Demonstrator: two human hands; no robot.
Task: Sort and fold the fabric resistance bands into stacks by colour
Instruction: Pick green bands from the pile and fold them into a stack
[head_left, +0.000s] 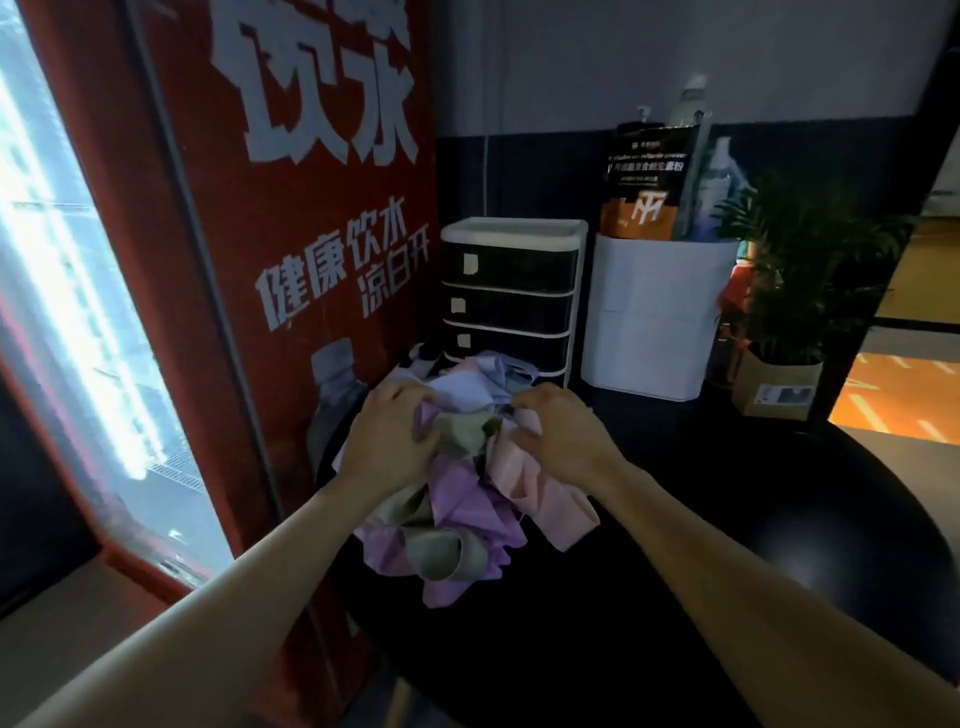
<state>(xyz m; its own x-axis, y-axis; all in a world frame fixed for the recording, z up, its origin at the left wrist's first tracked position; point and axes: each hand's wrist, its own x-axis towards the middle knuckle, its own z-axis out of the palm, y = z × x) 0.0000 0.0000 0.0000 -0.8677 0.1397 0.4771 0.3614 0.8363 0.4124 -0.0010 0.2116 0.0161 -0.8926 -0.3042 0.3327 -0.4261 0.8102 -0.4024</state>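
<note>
On a dark round table (649, 597), both hands grasp a tangled heap of fabric bands (462, 488).

Left hand (387, 439) curls its fingers into the heap's upper left side, clenching purple and olive cloth; right hand (563, 434) curls over the upper right side, gripping pale pink cloth; between the two grips an olive band (467, 428) bunches up; below the grips purple bands (467, 514) and another olive loop (447, 553) spill toward the person; just beyond the fingers lie pale lilac and white pieces (472, 382); farther beyond stands a small drawer unit (511, 291), with a white bin (657, 317) to its right holding a dark packet (647, 179); right of that sits a potted plant (795, 270); left of the left grip rises a red cooler (291, 260) with white lettering.
</note>
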